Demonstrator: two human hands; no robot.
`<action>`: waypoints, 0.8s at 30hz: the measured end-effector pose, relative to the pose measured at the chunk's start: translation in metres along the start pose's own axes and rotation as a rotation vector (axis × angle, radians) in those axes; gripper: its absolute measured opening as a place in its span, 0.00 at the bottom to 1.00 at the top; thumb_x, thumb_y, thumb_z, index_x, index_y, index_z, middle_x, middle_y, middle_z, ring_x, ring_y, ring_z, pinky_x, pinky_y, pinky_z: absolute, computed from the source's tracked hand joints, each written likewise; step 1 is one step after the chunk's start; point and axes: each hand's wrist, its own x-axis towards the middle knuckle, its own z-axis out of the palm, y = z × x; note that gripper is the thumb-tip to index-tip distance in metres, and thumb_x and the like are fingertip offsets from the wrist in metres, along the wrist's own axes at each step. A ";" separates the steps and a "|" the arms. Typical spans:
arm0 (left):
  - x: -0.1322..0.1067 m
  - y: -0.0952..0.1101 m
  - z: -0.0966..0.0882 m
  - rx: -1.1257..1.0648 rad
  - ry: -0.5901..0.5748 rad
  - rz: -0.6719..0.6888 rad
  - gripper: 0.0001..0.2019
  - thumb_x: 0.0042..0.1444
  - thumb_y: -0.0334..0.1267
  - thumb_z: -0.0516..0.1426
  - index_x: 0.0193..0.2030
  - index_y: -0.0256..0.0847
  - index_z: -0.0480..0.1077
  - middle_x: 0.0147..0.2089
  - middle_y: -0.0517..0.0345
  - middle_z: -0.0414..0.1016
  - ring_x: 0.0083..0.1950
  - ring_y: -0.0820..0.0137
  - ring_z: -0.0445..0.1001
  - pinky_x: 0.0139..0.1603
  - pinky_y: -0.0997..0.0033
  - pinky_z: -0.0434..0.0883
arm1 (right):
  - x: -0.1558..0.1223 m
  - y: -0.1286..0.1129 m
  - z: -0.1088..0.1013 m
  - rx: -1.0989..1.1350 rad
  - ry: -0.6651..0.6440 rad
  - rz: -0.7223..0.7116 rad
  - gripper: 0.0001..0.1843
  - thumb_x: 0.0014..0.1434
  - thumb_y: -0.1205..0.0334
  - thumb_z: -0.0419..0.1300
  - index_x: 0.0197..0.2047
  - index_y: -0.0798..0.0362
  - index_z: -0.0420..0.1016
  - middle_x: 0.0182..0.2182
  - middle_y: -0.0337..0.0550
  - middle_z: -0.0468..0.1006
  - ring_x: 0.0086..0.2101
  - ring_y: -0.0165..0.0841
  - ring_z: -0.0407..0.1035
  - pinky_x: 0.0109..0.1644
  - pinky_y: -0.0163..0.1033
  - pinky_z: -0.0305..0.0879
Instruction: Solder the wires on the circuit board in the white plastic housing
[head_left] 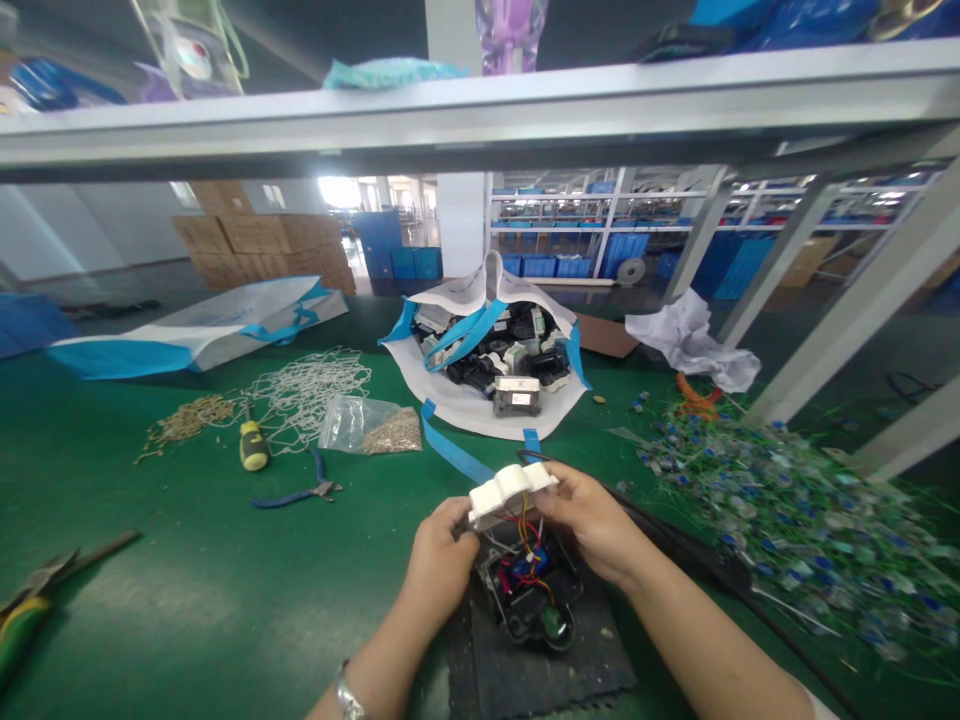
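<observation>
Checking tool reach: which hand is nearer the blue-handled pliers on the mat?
Left. The left hand sits just right of the blue-handled pliers; the right hand is farther right.

Head camera looks forward and down, close over the green workbench (187,600).

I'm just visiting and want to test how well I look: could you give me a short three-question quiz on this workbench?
1. True or false: both hands hold the white plastic cover lifted over the open black device.
2. What lies nearest the yellow-handled screwdriver? A) the crumpled white paper B) the clear bag of small metal parts C) the cardboard boxes
3. What joins the white cover to the black device?

Key: 1. True: the left hand and the right hand grip its two ends. 2. B. 3. Thin coloured wires.
</observation>
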 end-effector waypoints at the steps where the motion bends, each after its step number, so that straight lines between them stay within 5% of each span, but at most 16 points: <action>1: -0.001 0.001 0.000 -0.053 -0.040 -0.024 0.19 0.38 0.23 0.48 0.38 0.38 0.72 0.36 0.57 0.73 0.41 0.64 0.68 0.46 0.67 0.62 | 0.000 0.000 0.001 0.017 -0.007 -0.003 0.17 0.42 0.57 0.64 0.35 0.55 0.68 0.31 0.43 0.75 0.33 0.35 0.69 0.40 0.41 0.62; 8: -0.007 0.019 -0.004 -0.589 -0.340 -0.081 0.22 0.40 0.32 0.57 0.46 0.34 0.68 0.41 0.53 0.72 0.44 0.62 0.68 0.51 0.64 0.60 | -0.001 0.003 0.003 0.008 -0.043 -0.007 0.18 0.42 0.55 0.64 0.36 0.56 0.70 0.31 0.43 0.75 0.35 0.36 0.68 0.42 0.42 0.61; 13: -0.007 0.019 -0.002 -0.554 -0.220 -0.134 0.14 0.45 0.41 0.59 0.37 0.34 0.72 0.31 0.56 0.74 0.33 0.70 0.69 0.40 0.73 0.64 | -0.003 -0.001 0.000 -0.104 -0.068 0.038 0.23 0.34 0.69 0.67 0.38 0.54 0.72 0.33 0.39 0.75 0.33 0.32 0.67 0.38 0.37 0.61; 18: -0.007 0.012 0.003 -0.733 -0.196 -0.179 0.14 0.45 0.42 0.60 0.36 0.34 0.72 0.29 0.56 0.74 0.29 0.73 0.68 0.32 0.77 0.64 | -0.003 -0.004 -0.004 -0.165 -0.126 0.055 0.23 0.36 0.71 0.64 0.40 0.54 0.71 0.35 0.39 0.75 0.34 0.31 0.68 0.40 0.36 0.61; 24: -0.008 0.011 0.004 -0.869 -0.156 -0.173 0.16 0.42 0.41 0.63 0.37 0.35 0.72 0.36 0.52 0.75 0.35 0.69 0.71 0.38 0.73 0.66 | 0.004 0.003 -0.010 -0.210 -0.058 0.058 0.18 0.36 0.71 0.63 0.36 0.57 0.71 0.28 0.38 0.75 0.31 0.30 0.69 0.38 0.36 0.61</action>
